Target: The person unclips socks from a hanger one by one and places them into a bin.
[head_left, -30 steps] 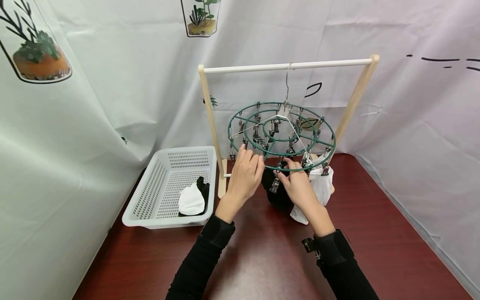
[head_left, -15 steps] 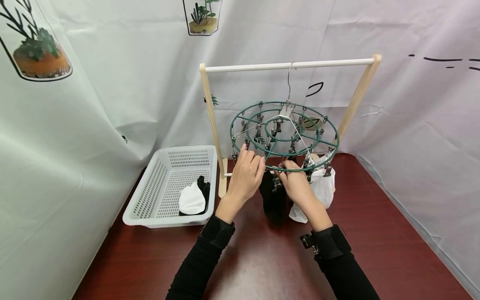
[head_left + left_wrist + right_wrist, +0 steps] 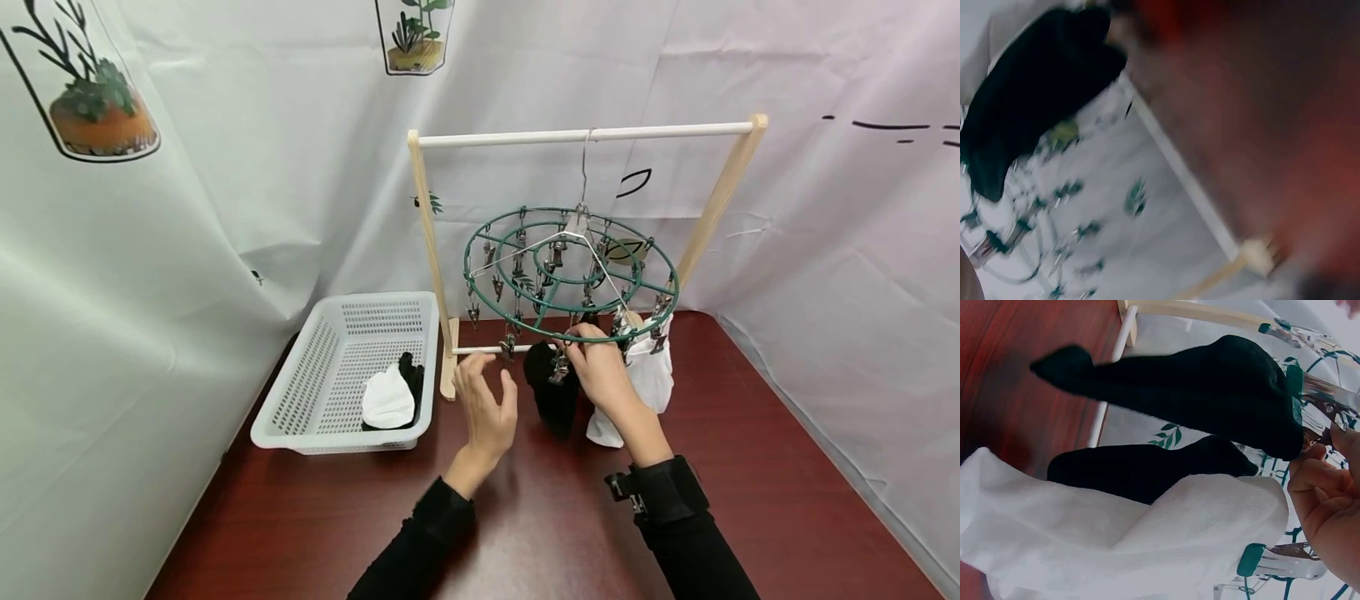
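Observation:
In the head view my left hand (image 3: pixel 486 408) is held below the near rim of a round green drying hanger (image 3: pixel 558 333), fingers bent apart and holding nothing. My right hand (image 3: pixel 603 375) is at the hanger's near rim, pinching a metal clip (image 3: pixel 1321 434) at the upper edge of a black sock (image 3: pixel 1191 394). Another clip (image 3: pixel 1295 381) with green pads grips that sock beside the fingers. The sock hangs down over the table. A white sock (image 3: pixel 1116 531) and a second black sock (image 3: pixel 1147 465) hang next to it. In the left wrist view the black sock (image 3: pixel 1041 94) appears dark and blurred.
The hanger hooks onto a white bar (image 3: pixel 510 140) of a wooden stand (image 3: pixel 427 233). A white perforated basket (image 3: pixel 292 367) stands left, holding a white cloth item (image 3: pixel 387 400) and black ones (image 3: pixel 410 375). Several bare clips (image 3: pixel 498 288) dangle from the rings. The table (image 3: pixel 555 533) is dark red.
My left hand has come off the hanger's rim and dropped lower, its fingers spreading. The right hand stays at the near rim, and the black sock now hangs left of it.

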The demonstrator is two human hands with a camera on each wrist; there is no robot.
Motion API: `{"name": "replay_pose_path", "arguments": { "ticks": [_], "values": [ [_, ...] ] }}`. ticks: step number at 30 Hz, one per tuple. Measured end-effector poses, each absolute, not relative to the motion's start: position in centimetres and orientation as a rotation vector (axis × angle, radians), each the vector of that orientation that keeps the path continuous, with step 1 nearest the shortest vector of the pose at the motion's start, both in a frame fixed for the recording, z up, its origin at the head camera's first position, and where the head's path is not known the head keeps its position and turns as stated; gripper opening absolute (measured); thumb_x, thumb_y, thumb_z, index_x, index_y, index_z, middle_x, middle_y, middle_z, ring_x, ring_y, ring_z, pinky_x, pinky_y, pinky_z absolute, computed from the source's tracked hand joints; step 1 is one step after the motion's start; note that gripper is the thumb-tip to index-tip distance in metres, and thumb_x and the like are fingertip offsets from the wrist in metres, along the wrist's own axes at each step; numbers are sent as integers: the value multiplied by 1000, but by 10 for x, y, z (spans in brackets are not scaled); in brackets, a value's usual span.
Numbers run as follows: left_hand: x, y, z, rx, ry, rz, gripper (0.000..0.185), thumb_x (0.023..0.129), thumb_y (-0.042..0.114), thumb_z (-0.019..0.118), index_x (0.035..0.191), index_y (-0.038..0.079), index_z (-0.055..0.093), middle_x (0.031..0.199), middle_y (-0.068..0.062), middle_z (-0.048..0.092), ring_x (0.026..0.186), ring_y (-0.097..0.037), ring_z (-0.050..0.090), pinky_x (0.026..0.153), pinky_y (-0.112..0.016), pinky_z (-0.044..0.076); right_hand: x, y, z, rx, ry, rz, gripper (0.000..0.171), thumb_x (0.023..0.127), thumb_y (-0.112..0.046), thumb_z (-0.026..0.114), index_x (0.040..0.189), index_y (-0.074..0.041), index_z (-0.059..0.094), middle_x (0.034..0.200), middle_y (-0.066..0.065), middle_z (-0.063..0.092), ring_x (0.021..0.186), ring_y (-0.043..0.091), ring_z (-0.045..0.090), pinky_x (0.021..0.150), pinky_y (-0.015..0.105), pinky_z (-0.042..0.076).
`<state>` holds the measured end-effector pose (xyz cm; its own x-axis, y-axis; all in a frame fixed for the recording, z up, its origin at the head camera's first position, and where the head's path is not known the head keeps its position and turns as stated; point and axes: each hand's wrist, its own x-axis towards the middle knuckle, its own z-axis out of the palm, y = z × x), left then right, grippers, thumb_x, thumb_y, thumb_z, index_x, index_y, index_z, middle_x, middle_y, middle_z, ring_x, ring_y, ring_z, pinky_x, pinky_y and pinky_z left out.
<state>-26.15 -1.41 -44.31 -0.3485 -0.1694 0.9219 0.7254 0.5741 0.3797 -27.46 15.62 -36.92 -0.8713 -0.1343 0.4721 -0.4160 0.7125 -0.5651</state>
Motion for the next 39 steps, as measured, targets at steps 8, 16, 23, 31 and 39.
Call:
{"name": "replay_pose_path", "arguments": {
  "ticks": [8,16,23,31,39],
  "values": [
    [-255,3,-466,-290,-2105,-1553,43,80,14,63,114,6,38,103,-4,39,98,-20,37,84,-35,29,-270,158,-370,416,-2549,974,21,98,-15,45,107,0,56,98,16,57,79,27,54,66,39,43],
    [-265,-3,-443,-365,-2444,-2019,61,84,47,63,136,20,44,134,-7,41,125,-28,34,97,-51,32,-270,159,-372,426,-2526,979,22,98,-22,48,103,-3,57,94,13,58,78,26,54,67,39,43],
    [-260,-12,-420,-609,-2221,-2247,27,96,20,53,113,1,61,99,-10,65,89,-20,63,79,-41,49,-270,158,-374,406,-2464,1002,19,96,-21,49,89,-5,57,79,8,56,67,22,51,61,36,41],
    [-250,-13,-406,-518,-2177,-2113,28,99,18,46,116,-2,57,101,-13,62,80,-12,60,68,-27,49,-270,159,-376,353,-2419,1078,40,94,-44,48,71,-13,55,55,2,45,52,20,43,53,34,36],
    [-247,-11,-403,-448,-2188,-1927,28,98,19,49,113,-2,58,105,-14,62,92,-21,60,75,-30,49,-271,160,-378,395,-2360,995,35,94,-35,54,65,-15,56,51,-1,42,46,16,39,48,32,31]
  ]
}}
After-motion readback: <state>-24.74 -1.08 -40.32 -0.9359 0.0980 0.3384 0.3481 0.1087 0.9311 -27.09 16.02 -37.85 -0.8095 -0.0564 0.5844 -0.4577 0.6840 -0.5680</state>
